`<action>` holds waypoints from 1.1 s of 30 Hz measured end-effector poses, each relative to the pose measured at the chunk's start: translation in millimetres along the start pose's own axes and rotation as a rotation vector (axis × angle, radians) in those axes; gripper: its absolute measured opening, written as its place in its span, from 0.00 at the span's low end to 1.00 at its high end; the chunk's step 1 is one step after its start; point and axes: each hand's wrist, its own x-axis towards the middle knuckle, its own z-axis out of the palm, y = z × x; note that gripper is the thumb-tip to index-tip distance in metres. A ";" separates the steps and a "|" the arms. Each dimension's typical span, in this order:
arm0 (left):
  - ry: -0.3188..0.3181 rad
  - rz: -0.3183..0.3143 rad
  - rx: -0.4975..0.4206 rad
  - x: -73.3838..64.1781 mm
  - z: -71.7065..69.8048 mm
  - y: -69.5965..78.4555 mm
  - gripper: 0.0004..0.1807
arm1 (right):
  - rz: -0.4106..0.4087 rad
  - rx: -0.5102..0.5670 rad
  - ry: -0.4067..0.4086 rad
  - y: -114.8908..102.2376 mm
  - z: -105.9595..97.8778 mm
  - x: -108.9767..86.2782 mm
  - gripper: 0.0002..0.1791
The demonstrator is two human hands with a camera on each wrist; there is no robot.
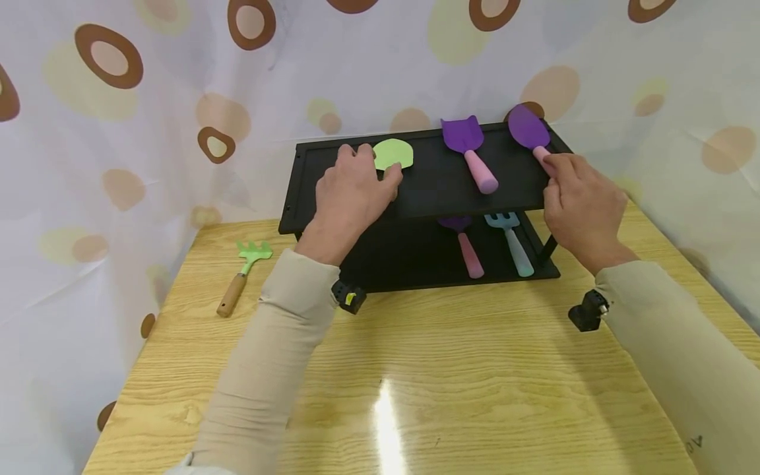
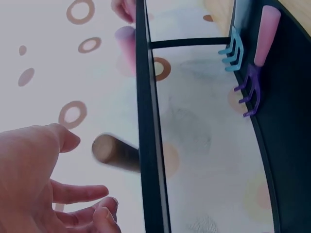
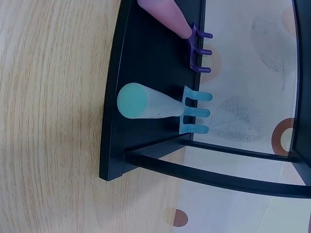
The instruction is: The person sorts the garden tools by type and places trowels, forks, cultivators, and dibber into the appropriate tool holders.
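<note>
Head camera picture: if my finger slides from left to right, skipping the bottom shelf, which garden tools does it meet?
Green hand rake → light green hand shovel → notched purple hand shovel → rounded purple trowel.

A two-tier rack point(image 1: 410, 214) stands at the back of my bench point(image 1: 487, 369), before the curtain point(image 1: 368, 72). On its upper shelf point(image 1: 433, 178), left to right, lie a scoop point(image 1: 394, 153), a shovel point(image 1: 465, 136) and a trowel point(image 1: 528, 127). My left grip point(image 1: 353, 194) is at the scoop, thumb and fingers either side of its handle end; my right grip point(image 1: 584, 204) is on the trowel's handle. In the lower shelf's point(image 1: 398, 264) right half lie an inner rake point(image 1: 470, 256) and, to its right, an outer rake point(image 1: 518, 251). Left of the rack, on the bench, lies a third rake point(image 1: 240, 279).
</note>
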 end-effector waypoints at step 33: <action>0.148 0.122 -0.032 -87.8 -15.5 -91.3 0.21 | -0.004 0.012 0.012 2.2 2.2 -0.1 0.25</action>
